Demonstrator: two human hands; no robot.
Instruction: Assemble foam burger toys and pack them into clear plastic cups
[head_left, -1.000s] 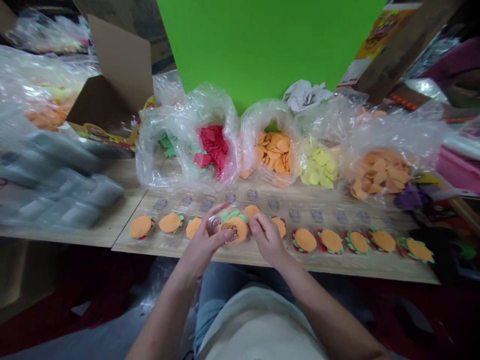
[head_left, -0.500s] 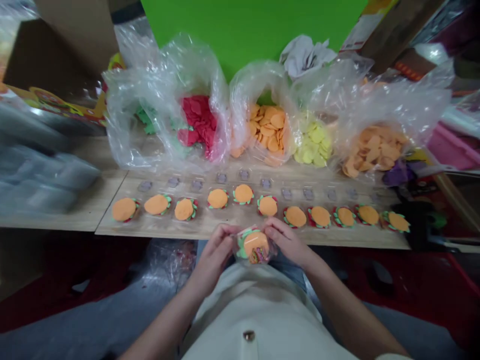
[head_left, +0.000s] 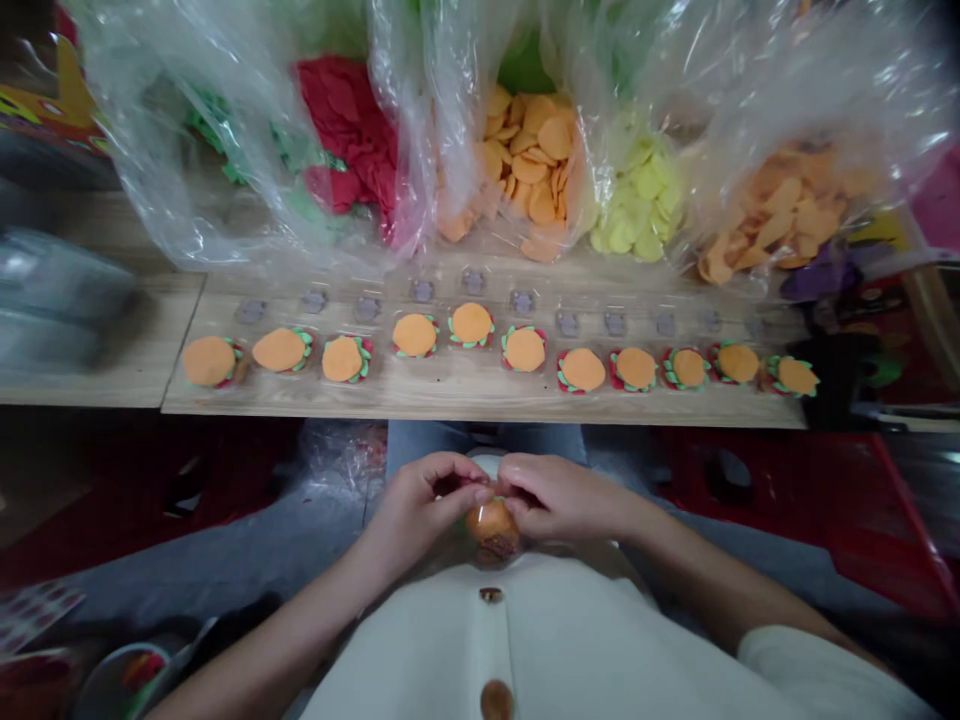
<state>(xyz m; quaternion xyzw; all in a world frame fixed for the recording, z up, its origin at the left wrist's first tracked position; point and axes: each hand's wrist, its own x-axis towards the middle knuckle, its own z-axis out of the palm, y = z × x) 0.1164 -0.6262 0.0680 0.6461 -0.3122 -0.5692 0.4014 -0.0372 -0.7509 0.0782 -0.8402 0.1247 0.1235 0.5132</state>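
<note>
Close to my body, below the table edge, both hands pinch a small clear plastic box [head_left: 493,530] with an orange foam burger inside. My left hand [head_left: 431,505] grips its upper left edge between thumb and forefinger. From the other side, my right hand [head_left: 551,495] holds the upper right edge, fingertips almost touching those of the left. Fingers partly cover the box's top. In front, a row of open clear boxes holds foam burgers such as this one [head_left: 523,348], with orange tops over green and red layers.
Behind the row stand clear bags of red pieces [head_left: 352,135], orange discs [head_left: 536,150], yellow discs [head_left: 641,200] and green pieces [head_left: 217,130]. Another bag of orange pieces [head_left: 787,205] is at right. Stacked clear plastic [head_left: 60,300] lies left. Red stools [head_left: 787,490] flank me below the wooden table [head_left: 337,398].
Both hands have drawn the box back from the table edge toward my body and tilted it. Their fingers have come together at its upper edge. The view has tipped downward.
</note>
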